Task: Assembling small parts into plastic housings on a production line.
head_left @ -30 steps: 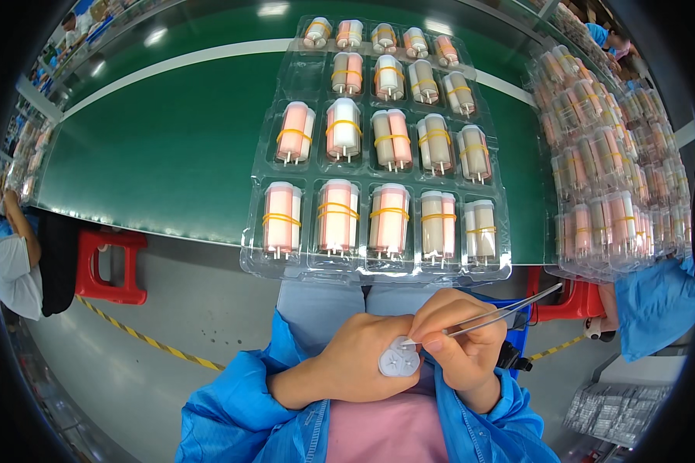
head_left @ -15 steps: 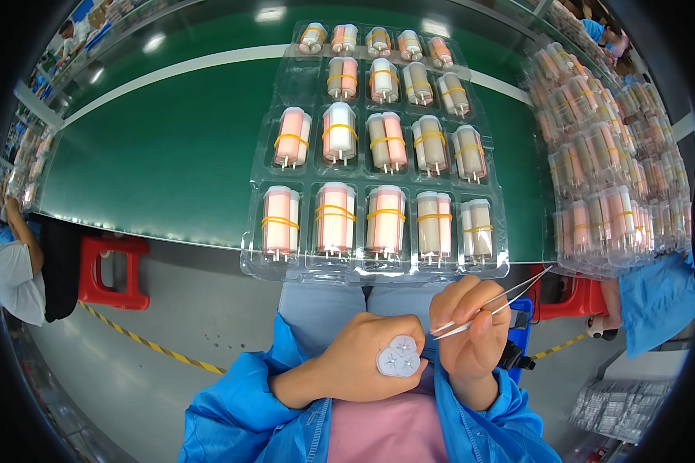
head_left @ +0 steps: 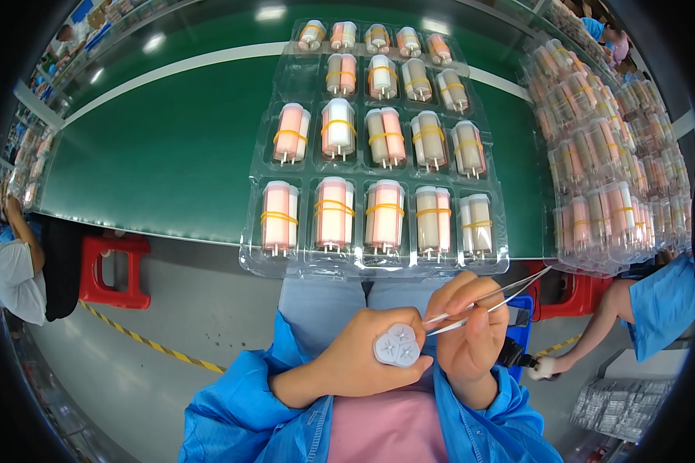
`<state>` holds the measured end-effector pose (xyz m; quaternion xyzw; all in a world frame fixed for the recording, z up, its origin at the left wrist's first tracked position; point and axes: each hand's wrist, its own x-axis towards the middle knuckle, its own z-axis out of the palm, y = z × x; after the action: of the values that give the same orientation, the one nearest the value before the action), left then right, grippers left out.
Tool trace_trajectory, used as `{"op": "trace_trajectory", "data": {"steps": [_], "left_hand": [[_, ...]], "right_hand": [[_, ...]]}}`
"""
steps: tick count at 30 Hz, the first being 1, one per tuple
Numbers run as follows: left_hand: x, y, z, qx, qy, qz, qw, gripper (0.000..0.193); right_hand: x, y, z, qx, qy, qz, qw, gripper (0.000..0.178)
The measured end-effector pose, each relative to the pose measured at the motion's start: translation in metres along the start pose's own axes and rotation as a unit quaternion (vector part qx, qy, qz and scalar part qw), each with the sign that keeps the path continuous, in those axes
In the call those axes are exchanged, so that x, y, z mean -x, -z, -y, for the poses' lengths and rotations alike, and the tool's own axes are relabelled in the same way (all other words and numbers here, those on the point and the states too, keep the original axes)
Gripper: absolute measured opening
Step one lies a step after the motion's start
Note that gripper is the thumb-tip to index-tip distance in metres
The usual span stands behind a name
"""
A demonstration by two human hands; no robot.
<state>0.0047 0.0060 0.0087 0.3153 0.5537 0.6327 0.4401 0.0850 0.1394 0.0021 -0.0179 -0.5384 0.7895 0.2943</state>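
Note:
My left hand (head_left: 361,349) is closed round a bundle of three tubes, its pale grey end caps (head_left: 397,346) facing up. The fingers hide the rest of that bundle. Just right of it, my right hand (head_left: 471,328) pinches metal tweezers (head_left: 503,293), their tips close beside the left thumb and the caps. Whether the tips touch anything, I cannot tell. Beyond both hands lies a clear plastic tray (head_left: 301,266) with rows of similar bundles, such as a pink-and-white bundle (head_left: 279,218) and a beige one (head_left: 433,222), each held by a yellow rubber band.
The tray rests on a green tabletop (head_left: 154,154) and overhangs its near edge. Stacked clear trays of bundles (head_left: 594,170) stand at the right. Red stools (head_left: 116,270) are at the left and right. A blue bin (head_left: 520,332) sits beside my right arm. A co-worker's arm (head_left: 598,324) reaches down at the right.
The tweezers have moved slightly left, bringing their tips nearer the bundle's caps. My left hand has shifted a little. The co-worker's arm at the right has swung inward and down.

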Motion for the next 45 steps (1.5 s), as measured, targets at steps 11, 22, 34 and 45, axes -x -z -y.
{"op": "trace_trajectory", "data": {"steps": [11,22,34,45], "left_hand": [[-0.002,-0.001,0.002,0.075,0.024,0.016,0.997,0.031],[0.002,-0.009,0.008,0.125,0.033,0.028,0.991,0.048],[0.001,-0.006,0.000,0.044,0.018,-0.015,0.999,0.050],[0.001,-0.015,-0.003,-0.099,-0.060,-0.102,0.988,0.050]], "right_hand": [[-0.001,0.003,-0.001,0.004,-0.007,-0.013,1.000,0.030],[-0.004,0.008,0.001,0.003,0.008,-0.051,0.999,0.031],[-0.006,0.002,0.001,0.023,0.012,-0.048,0.999,0.031],[0.001,0.004,0.005,-0.017,0.003,-0.051,0.999,0.033]]}}
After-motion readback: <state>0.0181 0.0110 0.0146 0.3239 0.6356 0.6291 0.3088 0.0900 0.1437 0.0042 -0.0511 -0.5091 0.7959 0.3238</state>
